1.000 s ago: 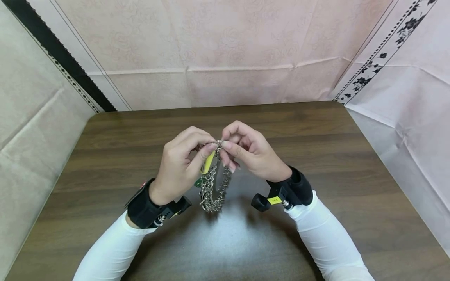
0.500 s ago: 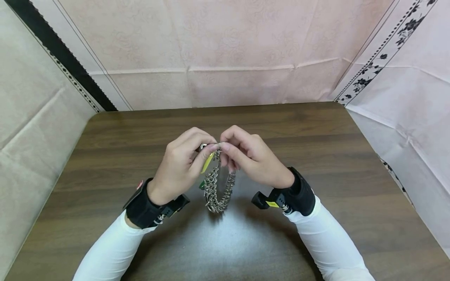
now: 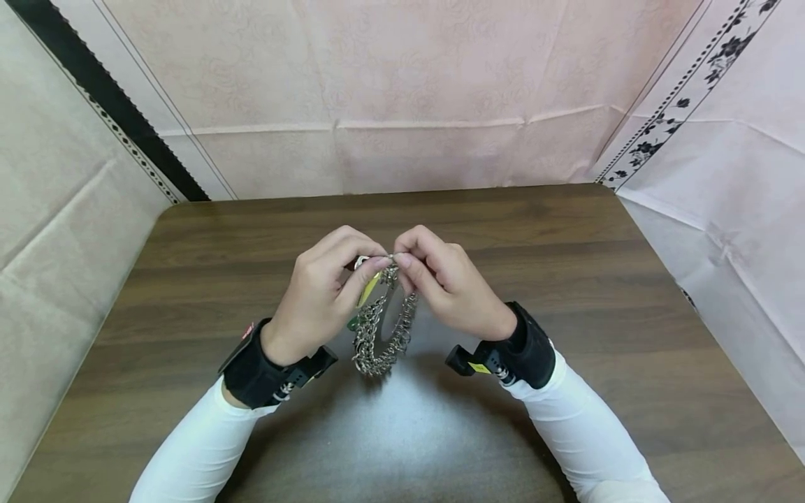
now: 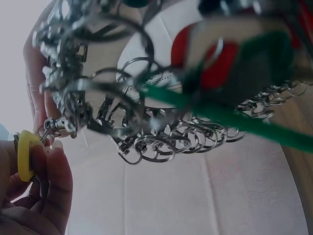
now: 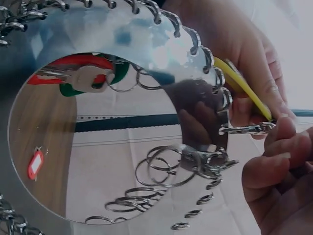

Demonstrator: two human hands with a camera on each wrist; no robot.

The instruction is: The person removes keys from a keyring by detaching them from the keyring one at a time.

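Hanging | silvery metal hoop (image 5: 142, 39) (mirror-bright) | fringed with key rings (image 4: 156, 149)

Brown wood-grain tabletop (image 3: 629, 314), darker streaks, bright glare patch near side. Pale pink cloth (image 3: 390, 77) beyond far edge, faint pattern, horizontal crease. Left: off-white cloth (image 3: 56, 230), diagonal black band (image 3: 113, 98) alongside. Right: wrinkled white cloth (image 3: 742, 209), black floral border (image 3: 682, 103)
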